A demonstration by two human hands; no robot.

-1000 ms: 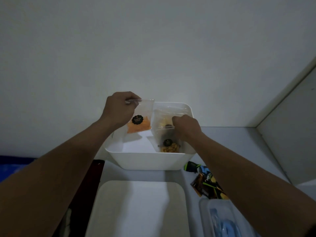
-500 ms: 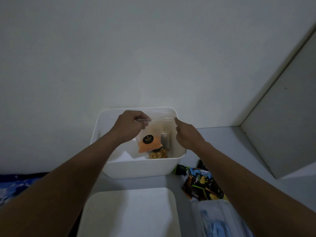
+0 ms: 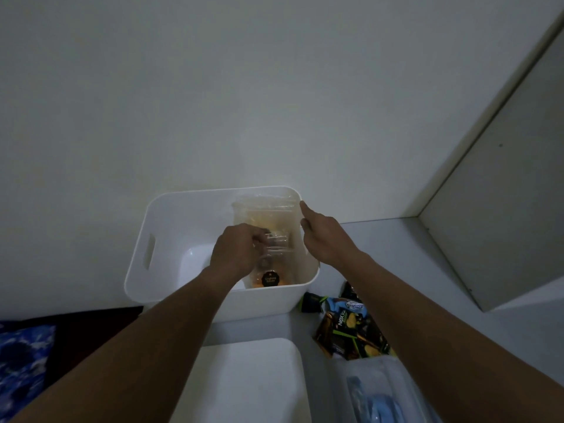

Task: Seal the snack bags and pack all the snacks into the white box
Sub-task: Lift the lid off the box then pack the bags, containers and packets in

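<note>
The white box (image 3: 158,270) stands against the wall, with a handle slot in its left side. Clear zip snack bags (image 3: 268,215) stand inside it along its right wall. The front one, the orange snack bag (image 3: 270,277), carries a round black label. My left hand (image 3: 238,254) is down inside the box, fingers pinched on the top edge of that bag. My right hand (image 3: 323,236) hovers at the box's right rim with the forefinger stretched out and nothing in it. Several dark snack packets (image 3: 348,328) lie on the counter to the right of the box.
A white lid or tray (image 3: 250,383) lies in front of the box. A clear plastic container with something blue inside (image 3: 375,395) sits at the lower right. A grey cabinet side (image 3: 494,215) rises at the right. A blue patterned cloth (image 3: 21,355) shows at the lower left.
My left hand has lowered the orange snack bag from above the rim down into the box beside the other bags. My right hand has left the bags and moved to the right rim.
</note>
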